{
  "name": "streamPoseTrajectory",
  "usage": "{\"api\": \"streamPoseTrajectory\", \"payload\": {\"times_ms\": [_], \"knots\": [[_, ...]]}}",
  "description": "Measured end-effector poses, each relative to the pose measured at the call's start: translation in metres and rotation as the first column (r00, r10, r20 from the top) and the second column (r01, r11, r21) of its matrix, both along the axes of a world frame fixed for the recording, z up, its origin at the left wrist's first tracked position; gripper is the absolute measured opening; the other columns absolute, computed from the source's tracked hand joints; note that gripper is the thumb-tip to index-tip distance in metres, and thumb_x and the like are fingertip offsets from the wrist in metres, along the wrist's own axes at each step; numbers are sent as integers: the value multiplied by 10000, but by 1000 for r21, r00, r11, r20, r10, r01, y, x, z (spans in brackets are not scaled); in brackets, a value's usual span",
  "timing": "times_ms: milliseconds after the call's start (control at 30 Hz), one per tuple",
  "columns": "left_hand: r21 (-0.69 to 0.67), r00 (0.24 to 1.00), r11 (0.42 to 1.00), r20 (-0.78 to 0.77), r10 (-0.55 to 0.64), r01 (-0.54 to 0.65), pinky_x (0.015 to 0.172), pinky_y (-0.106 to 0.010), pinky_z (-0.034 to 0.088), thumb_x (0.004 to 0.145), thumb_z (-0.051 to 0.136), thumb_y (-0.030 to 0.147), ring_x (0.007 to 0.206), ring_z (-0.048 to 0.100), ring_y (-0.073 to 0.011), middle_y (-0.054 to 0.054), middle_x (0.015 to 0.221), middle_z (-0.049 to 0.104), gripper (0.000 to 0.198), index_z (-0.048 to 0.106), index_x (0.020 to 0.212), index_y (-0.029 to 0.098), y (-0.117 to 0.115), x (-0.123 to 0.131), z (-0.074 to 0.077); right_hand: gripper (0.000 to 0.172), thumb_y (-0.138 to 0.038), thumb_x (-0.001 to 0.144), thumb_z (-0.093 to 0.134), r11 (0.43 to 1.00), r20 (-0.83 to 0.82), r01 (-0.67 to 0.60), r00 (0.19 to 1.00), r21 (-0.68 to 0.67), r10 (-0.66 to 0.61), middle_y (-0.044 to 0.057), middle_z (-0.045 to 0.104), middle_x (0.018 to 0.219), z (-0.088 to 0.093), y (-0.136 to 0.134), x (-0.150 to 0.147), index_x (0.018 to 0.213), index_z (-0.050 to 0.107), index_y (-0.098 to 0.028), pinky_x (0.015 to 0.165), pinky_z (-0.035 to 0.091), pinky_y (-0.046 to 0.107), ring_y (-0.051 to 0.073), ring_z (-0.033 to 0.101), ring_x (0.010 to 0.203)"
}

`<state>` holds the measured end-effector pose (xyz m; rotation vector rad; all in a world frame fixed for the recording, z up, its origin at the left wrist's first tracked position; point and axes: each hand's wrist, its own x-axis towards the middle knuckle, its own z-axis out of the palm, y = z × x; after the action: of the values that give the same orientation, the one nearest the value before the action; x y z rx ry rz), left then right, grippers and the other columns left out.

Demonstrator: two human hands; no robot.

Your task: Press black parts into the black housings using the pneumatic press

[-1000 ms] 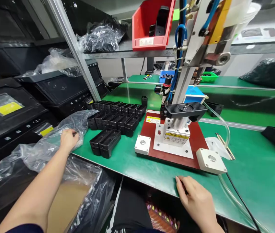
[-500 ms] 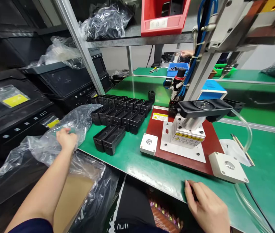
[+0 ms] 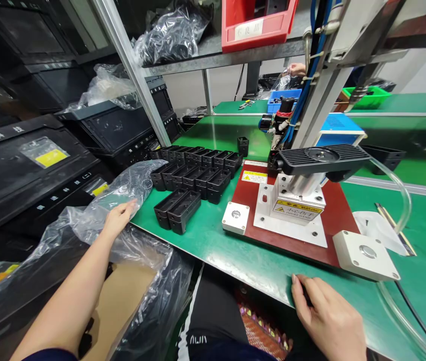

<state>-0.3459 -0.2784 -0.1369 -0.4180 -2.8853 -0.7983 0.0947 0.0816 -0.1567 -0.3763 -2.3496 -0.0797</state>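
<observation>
- Clear, crumpled plastic sheeting [image 3: 126, 183], one large piece: we find it lying across the left edge of the green worktop [image 3: 213, 243] and falling toward a brown cardboard carton [image 3: 128, 291]. Its long axis runs slantwise, from near left to far right.
- Left hand [image 3: 118, 219], one: we note it reaching forward and touching the sheeting, fingers straight, close together and pointing right. The thumb is hidden, so we cannot tell whether it pinches the film.
- Right hand [image 3: 325, 311], one: we record it loosely curled at the near edge of the worktop, thumb close to the forefinger; we see nothing in it.
- Key relation: the sheeting lies directly under and beyond the left hand, and well apart to the left of the right hand. We list the left hand as the nearer.
- Pair of black, open-topped, oblong trays [image 3: 184, 214], side by side: we place them just right of the left hand, long axes slanting away to the far right.
- Further black trays of the same kind [image 3: 197, 176], in two close rows: we see them behind the pair.
- White square button box [image 3: 365, 255] with a round metal button: we place it beyond the right hand, apart from it.
</observation>
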Motion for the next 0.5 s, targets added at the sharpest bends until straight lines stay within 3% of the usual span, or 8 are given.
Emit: {"api": "streamPoseTrajectory", "payload": {"times_ms": [200, 267, 333, 400, 500], "knots": [[-10, 998, 1000, -56, -20, 20, 1095, -448, 381, 918, 473, 387, 1306, 477, -291, -106, 1452, 477, 596, 368, 1473, 196, 21, -4, 12, 191, -269, 957, 533, 1000, 2, -4, 1000, 0, 4, -22, 542, 634, 1, -1, 0, 790, 565, -182, 617, 360, 279, 122, 523, 561], [-24, 994, 998, -92, 50, -52, 1026, -485, 432, 894, 509, 435, 1201, 554, -328, -131, 1356, 547, 699, 280, 1510, 198, 28, -6, 17, 181, -269, 957, 534, 1000, 8, -4, 1000, -5, 4, -20, 544, 637, 1, -1, -1, 803, 569, -179, 618, 361, 280, 123, 522, 562], [-54, 982, 985, -108, 157, -163, 924, -509, 482, 870, 530, 487, 1041, 629, -354, -124, 1129, 660, 761, 252, 1519, 202, 36, -8, 22, 178, -271, 956, 538, 1000, 15, -2, 1000, -8, 2, -20, 540, 635, 0, 0, -1, 807, 570, -179, 617, 359, 281, 124, 523, 567], [-84, 965, 965, -109, 238, -248, 867, -523, 498, 867, 526, 495, 956, 653, -371, -108, 942, 703, 748, 286, 1509, 196, 42, -9, 27, 177, -268, 954, 541, 1000, 17, 0, 1000, -9, 0, -19, 536, 635, 0, -1, 0, 805, 571, -178, 615, 357, 282, 125, 522, 569], [-79, 959, 961, -117, 257, -267, 865, -552, 490, 914, 459, 419, 964, 659, -374, -126, 912, 720, 622, 353, 1484, 193, 46, -9, 30, 176, -260, 953, 542, 1000, 14, -2, 1000, -8, 2, -22, 521, 625, 0, -1, 0, 801, 572, -177, 610, 352, 284, 123, 508, 558]]}}
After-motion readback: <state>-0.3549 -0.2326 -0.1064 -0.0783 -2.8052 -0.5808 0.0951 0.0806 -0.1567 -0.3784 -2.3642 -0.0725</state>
